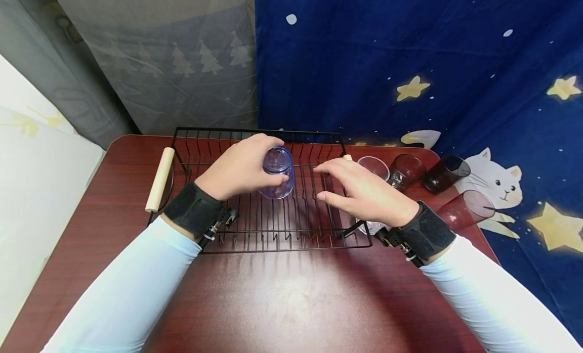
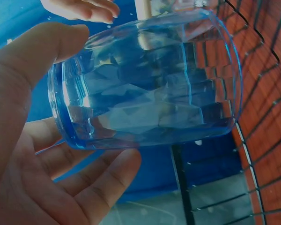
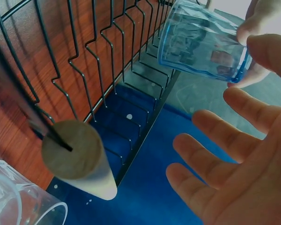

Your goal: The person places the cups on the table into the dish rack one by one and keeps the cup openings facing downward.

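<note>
My left hand [image 1: 243, 166] pinches a clear blue faceted drinking glass [image 1: 277, 173] between thumb and fingers at its upper end. In the left wrist view the glass [image 2: 150, 84] has its other end toward the wires of the black dish rack [image 1: 273, 250]. Whether that end touches the wires I cannot tell. My right hand [image 1: 364, 191] hovers over the rack's right end, holding nothing, its fingers [image 3: 225, 136] spread and slightly bent. The right wrist view shows the blue glass [image 3: 203, 44] beyond those fingertips, apart from them.
Pale wooden handles stand at the rack's ends, the left one [image 1: 160, 180] in plain sight. Right of the rack are a clear glass [image 1: 374, 166], dark glasses [image 1: 445, 174] and a pinkish glass [image 1: 465, 210]. Curtains [image 1: 364, 64] hang behind the reddish-brown table [image 1: 273, 302].
</note>
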`<control>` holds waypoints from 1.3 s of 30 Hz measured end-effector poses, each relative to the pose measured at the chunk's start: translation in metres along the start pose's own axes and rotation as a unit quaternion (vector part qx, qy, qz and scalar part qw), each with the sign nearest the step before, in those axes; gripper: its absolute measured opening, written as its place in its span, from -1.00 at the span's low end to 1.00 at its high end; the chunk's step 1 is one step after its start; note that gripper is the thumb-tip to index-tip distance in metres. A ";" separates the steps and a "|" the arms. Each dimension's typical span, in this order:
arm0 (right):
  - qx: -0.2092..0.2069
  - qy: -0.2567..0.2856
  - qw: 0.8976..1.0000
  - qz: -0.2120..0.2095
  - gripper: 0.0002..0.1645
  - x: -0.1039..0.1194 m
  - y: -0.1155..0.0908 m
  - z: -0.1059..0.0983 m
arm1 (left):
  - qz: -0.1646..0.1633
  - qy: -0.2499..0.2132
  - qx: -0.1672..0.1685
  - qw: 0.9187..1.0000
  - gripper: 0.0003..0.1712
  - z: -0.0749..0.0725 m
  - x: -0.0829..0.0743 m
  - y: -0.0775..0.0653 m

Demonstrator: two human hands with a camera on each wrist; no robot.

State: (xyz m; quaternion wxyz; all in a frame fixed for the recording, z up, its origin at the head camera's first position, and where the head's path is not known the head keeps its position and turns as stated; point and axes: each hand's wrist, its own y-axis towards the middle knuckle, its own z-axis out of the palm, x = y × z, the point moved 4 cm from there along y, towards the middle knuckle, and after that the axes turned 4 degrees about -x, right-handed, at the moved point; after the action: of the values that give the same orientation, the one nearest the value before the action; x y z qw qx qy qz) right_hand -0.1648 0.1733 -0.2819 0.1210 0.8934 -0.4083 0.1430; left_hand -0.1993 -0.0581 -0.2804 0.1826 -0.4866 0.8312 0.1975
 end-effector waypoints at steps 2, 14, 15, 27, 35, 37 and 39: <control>-0.001 0.000 1.000 0.001 -0.35 -0.001 0.000 0.000 | -0.012 0.000 0.002 1.000 -0.14 0.002 0.005 0.002; 0.002 -0.007 1.000 0.005 -0.32 -0.003 -0.005 0.004 | -0.056 0.004 -0.001 0.998 -0.10 0.015 0.024 0.016; 0.003 -0.009 1.000 0.004 -0.31 -0.003 -0.006 0.004 | -0.059 0.004 -0.001 0.998 -0.10 0.015 0.025 0.017; 0.008 -0.018 1.000 0.001 -0.31 -0.005 -0.007 0.008 | -0.077 0.001 0.018 0.997 -0.09 0.021 0.034 0.020; 0.008 -0.019 1.000 0.000 -0.31 -0.005 -0.007 0.006 | -0.077 0.008 0.032 0.997 -0.10 0.025 0.035 0.028; 0.008 -0.019 1.000 -0.002 -0.32 -0.005 -0.007 0.006 | -0.078 0.011 0.035 0.996 -0.10 0.026 0.036 0.030; 0.007 -0.020 1.000 -0.003 -0.31 -0.005 -0.007 0.006 | -0.080 0.012 0.036 0.996 -0.09 0.027 0.036 0.031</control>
State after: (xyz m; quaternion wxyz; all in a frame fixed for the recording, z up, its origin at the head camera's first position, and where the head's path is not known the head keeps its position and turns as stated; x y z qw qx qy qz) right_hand -0.1613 0.1793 -0.2903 0.1065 0.8984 -0.4066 0.1276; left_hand -0.2403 -0.0572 -0.3165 0.2056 -0.5472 0.7981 0.1460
